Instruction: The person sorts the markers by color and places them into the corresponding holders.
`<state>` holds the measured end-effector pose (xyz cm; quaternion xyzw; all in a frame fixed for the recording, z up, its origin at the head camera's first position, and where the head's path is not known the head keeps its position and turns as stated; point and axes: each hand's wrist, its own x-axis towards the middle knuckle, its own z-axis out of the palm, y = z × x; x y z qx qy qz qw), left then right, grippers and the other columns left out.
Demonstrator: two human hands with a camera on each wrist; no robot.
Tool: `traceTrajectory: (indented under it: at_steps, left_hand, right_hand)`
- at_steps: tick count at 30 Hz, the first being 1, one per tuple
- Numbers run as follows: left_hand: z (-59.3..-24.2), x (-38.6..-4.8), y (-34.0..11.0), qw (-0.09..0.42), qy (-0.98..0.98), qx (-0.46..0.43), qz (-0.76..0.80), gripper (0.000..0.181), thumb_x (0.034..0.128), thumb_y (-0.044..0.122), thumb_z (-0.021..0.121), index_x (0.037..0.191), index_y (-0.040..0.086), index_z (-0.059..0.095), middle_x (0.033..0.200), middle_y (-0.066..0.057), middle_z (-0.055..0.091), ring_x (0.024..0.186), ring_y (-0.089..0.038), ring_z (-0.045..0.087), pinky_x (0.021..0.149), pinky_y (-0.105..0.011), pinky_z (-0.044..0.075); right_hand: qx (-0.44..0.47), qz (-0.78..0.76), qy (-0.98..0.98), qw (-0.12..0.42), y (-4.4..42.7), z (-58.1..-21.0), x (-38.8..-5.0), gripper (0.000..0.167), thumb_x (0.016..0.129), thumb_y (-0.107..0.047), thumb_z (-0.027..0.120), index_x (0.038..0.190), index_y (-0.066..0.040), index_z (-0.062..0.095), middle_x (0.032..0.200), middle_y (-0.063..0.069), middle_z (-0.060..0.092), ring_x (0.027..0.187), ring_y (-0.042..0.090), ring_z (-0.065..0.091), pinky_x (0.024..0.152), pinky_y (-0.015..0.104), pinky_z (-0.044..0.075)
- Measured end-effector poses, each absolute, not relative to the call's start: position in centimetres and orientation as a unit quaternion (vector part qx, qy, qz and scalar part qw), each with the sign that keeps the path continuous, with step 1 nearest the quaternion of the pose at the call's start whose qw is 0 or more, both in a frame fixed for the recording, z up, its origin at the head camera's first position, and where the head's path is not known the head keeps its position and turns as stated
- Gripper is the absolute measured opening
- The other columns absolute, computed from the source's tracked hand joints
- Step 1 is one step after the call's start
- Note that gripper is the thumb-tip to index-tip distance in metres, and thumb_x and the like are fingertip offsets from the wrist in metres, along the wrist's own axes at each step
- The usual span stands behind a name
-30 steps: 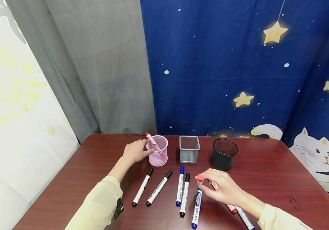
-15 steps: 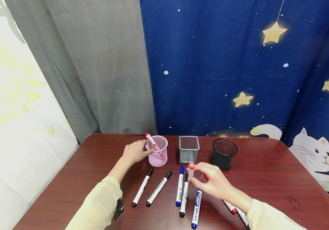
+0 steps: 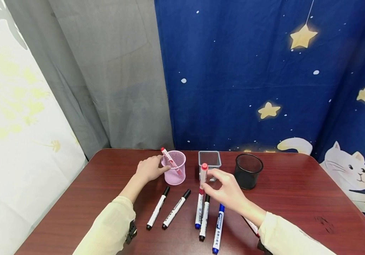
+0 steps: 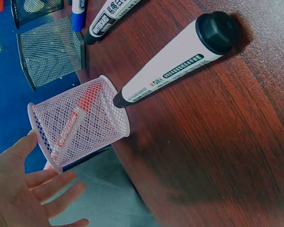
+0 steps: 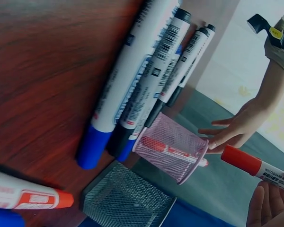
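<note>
My left hand point(image 3: 150, 167) holds the pink mesh pen holder point(image 3: 177, 178) by its rim, thumb at the front and fingers at the left side. A red whiteboard marker point(image 3: 169, 157) leans inside that holder, also visible through the mesh in the left wrist view. Between thumb and fingertips, my right hand point(image 3: 228, 191) pinches another red whiteboard marker point(image 3: 203, 174), nearly upright, cap up. It is in the air in front of the grey square mesh holder point(image 3: 209, 152). In the right wrist view the marker's red end point(image 5: 241, 161) points toward the pink holder.
Black-capped markers point(image 3: 157, 209) and blue markers point(image 3: 218, 230) lie on the brown table point(image 3: 99, 198) in front of the holders. A black round mesh holder point(image 3: 247, 175) stands right of the grey one. A red marker point(image 3: 252, 226) lies partly under my right forearm.
My right hand has moved left and away from me, carrying the red marker from above the blue marker to in front of the grey holder. The left hand stays at the pink holder.
</note>
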<state>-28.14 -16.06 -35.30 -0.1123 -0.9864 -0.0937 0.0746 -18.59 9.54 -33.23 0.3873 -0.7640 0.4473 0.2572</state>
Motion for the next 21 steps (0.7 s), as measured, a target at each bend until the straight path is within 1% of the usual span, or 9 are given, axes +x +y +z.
traceTrajectory:
  at_steps: [5,10,14,17,21]
  left_hand:
    - [-35.4,-28.2,-16.1,0.078,-0.986,-0.115,-0.094,0.059,0.0781,0.049,0.058,0.117,0.004,0.054,0.105,-0.015,0.058,0.096,-0.032,0.055,0.073,-0.05,0.041]
    - [-35.3,-28.2,-16.1,0.078,-0.986,-0.117,-0.092,0.059,0.0782,0.048,0.058,0.116,0.004,0.054,0.104,-0.015,0.059,0.094,-0.032,0.055,0.072,-0.05,0.042]
    - [-35.4,-28.2,-16.2,0.079,-0.986,-0.117,-0.092,0.059,0.0782,0.048,0.058,0.117,0.003,0.054,0.105,-0.015,0.059,0.095,-0.033,0.055,0.072,-0.051,0.041]
    - [-35.4,-28.3,-16.2,0.078,-0.986,-0.116,-0.093,0.059,0.0783,0.048,0.058,0.117,0.003,0.054,0.105,-0.015,0.058,0.096,-0.032,0.055,0.073,-0.051,0.041]
    - [-35.5,-28.3,-16.1,0.076,-0.986,-0.114,-0.094,0.059,0.0784,0.048,0.058,0.117,0.004,0.053,0.106,-0.015,0.058,0.096,-0.032,0.055,0.073,-0.05,0.041]
  right_hand:
    - [0.37,0.47,-0.763,0.246,9.2,-34.3,-20.2,0.021,0.072,0.0,0.067,0.091,-0.007,0.061,0.081,-0.002,0.062,0.06,0.008,0.057,0.05,0.024,0.047]
    - [0.347,0.475,-0.774,0.234,8.7,-34.9,-21.8,0.018,0.076,-0.011,0.067,0.093,-0.013,0.061,0.081,-0.009,0.062,0.066,0.005,0.058,0.054,0.023,0.047]
    - [0.325,0.481,-0.782,0.228,8.1,-34.4,-22.5,0.016,0.077,-0.013,0.067,0.092,-0.014,0.061,0.08,-0.01,0.062,0.067,0.004,0.058,0.056,0.023,0.047]
    - [0.316,0.489,-0.78,0.23,7.6,-34.2,-23.1,0.015,0.078,-0.014,0.067,0.092,-0.013,0.062,0.08,-0.007,0.062,0.068,0.006,0.058,0.056,0.026,0.048]
    - [0.31,0.497,-0.777,0.231,7.0,-34.0,-23.7,0.018,0.077,-0.013,0.067,0.094,-0.01,0.063,0.081,-0.004,0.063,0.07,0.008,0.059,0.057,0.028,0.049]
